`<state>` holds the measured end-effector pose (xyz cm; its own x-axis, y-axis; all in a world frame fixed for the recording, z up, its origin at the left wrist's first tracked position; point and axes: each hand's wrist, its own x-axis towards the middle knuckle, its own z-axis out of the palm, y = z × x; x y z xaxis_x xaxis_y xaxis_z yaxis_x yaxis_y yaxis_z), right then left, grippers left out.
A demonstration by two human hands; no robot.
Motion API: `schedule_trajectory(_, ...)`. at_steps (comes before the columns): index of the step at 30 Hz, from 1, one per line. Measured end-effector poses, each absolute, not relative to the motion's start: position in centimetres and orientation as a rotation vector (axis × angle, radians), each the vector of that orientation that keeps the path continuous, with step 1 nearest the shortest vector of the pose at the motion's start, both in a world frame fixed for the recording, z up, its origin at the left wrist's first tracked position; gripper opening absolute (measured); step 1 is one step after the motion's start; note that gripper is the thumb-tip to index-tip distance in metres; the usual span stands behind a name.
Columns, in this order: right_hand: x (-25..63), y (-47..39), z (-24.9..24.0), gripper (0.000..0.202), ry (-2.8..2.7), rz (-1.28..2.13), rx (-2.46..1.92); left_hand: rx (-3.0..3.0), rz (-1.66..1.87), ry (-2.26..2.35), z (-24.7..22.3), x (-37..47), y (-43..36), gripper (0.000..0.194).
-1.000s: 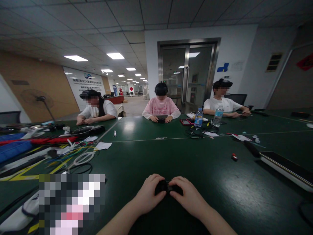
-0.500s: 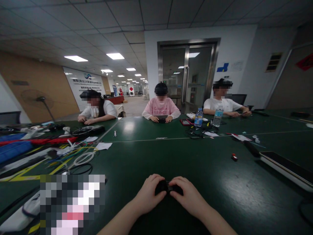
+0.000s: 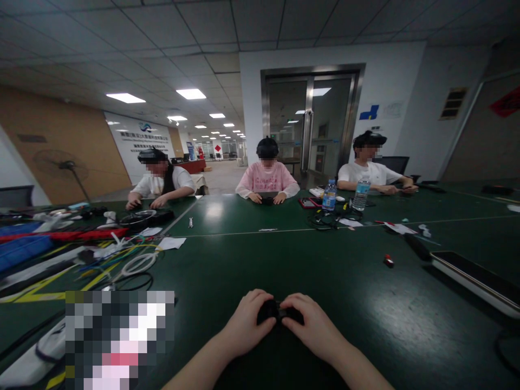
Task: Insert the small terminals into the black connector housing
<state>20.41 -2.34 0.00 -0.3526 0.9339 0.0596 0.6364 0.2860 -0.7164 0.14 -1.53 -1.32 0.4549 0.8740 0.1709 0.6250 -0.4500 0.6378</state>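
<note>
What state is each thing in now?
Black object: held in both hands
Left hand: closed on its left end
Right hand: closed on its right end
Blue-capped bottle: upright
Other bottle: upright
Spanner: lying flat
Doors: shut
Ceiling light: lit
Fan: standing, running unclear

Cannot make out the whole shape of the black object (image 3: 279, 310), mostly covered by the fingers (image 3: 266, 326) of left hand (image 3: 246, 319) and right hand (image 3: 312, 322). Cannot follow the forearms (image 3: 203, 357) past the bottom edge, nor the dark-topped case (image 3: 475, 268) past the right.
</note>
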Motion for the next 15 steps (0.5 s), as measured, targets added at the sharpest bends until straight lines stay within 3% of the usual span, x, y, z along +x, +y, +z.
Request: schedule_trajectory(15, 20.43, -2.34, 0.09, 0.020, -2.091, 0.810, -1.406, 2.222, 0.678, 1.252, -1.22, 0.24, -1.50, 0.038)
